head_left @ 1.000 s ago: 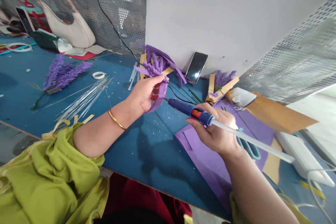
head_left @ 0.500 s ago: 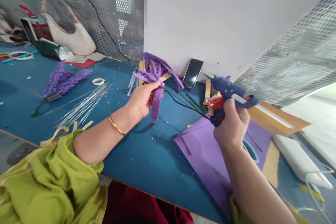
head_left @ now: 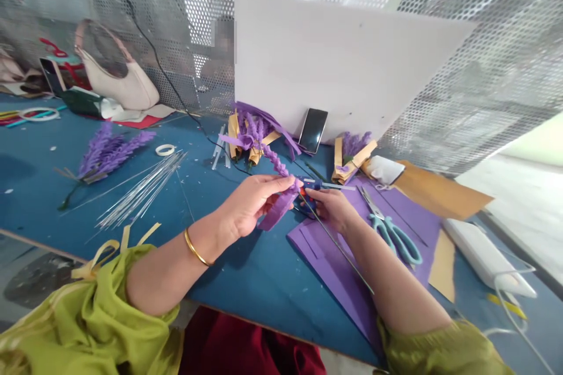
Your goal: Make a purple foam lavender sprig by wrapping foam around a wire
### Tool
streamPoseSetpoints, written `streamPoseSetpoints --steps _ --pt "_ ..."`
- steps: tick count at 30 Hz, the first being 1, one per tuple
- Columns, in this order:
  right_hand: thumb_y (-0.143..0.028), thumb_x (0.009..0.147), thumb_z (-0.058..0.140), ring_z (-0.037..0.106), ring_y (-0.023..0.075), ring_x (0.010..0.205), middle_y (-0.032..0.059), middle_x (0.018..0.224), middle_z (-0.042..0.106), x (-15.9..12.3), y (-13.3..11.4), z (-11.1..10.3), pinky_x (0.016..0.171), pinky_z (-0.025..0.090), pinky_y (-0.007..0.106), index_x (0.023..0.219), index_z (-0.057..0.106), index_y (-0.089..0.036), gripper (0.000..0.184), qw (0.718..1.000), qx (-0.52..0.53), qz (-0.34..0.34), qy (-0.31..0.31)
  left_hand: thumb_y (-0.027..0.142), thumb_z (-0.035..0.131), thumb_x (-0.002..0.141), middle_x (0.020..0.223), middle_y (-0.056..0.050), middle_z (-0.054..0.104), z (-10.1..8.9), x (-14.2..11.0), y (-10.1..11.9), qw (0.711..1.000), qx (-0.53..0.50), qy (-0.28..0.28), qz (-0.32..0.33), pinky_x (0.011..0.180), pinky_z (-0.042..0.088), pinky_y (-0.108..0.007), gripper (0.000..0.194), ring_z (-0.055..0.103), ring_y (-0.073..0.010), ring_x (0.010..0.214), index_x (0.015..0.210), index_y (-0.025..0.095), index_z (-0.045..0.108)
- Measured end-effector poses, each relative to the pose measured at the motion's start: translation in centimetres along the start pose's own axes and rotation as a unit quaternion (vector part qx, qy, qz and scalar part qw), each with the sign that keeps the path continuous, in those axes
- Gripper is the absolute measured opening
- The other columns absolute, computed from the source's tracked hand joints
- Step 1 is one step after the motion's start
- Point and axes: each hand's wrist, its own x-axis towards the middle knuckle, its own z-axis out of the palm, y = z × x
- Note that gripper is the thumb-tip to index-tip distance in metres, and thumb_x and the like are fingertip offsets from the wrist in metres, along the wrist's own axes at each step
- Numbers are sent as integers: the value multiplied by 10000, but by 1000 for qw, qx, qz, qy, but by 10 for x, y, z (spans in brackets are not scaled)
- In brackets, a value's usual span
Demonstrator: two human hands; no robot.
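My left hand (head_left: 259,202) is closed on a purple paper flower spike (head_left: 276,161). A purple paper strip (head_left: 278,214) hangs in a loop below its fingers. From this grip a thin green stem (head_left: 345,252) slants down to the right, past my right wrist. My right hand (head_left: 332,206) is beside the left, with thumb and fingers drawn together at the top of the stem. Just behind its fingertips is a blue glue gun (head_left: 311,183), partly hidden, with a clear glue stick out of its back. It seems to rest on the table.
Purple paper (head_left: 321,269) and teal-handled scissors (head_left: 396,237) lie at right. Wires (head_left: 141,190), a tape roll (head_left: 165,150) and a purple flower bunch (head_left: 109,152) are at left. A phone (head_left: 313,130) leans against a white board (head_left: 343,64) at the back. A power strip (head_left: 488,258) is far right.
My right hand has come down and left, next to my left hand. The glue gun, earlier held up in it, is now lower behind the hands. The flower and strip moved slightly right.
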Motion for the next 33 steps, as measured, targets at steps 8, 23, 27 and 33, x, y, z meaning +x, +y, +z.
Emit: streamPoseSetpoints --steps 8,23,27,33 --pt "-426 788 710 584 128 678 31 811 720 -56 -55 4 610 452 252 871 767 -192 255 979 -78 -188 -14 347 796 757 727 -9 681 -4 2 -6 999 12 -43 23 622 445 -226 231 554 -76 602 902 167 797" --pt "-372 741 786 526 97 576 -9 607 600 -63 -57 35 548 403 238 724 688 -159 235 987 5 -132 -95 204 698 786 795 -44 735 -7 11 -14 998 -3 -4 69 710 499 -266 221 634 -134 701 986 157 780" --pt "-360 675 834 520 88 561 -15 637 606 -60 -56 32 536 409 235 749 698 -155 257 990 16 -96 -104 220 701 801 872 -45 743 -9 14 -17 996 25 -19 80 719 480 -248 266 634 -132 756 1054 179 773" --pt "-330 657 835 510 82 520 -23 580 583 -55 -54 28 527 407 236 724 698 -152 235 985 51 -61 -156 190 710 792 883 -27 742 -10 14 -18 996 22 -12 88 767 488 -247 267 638 -125 785 1049 197 780"
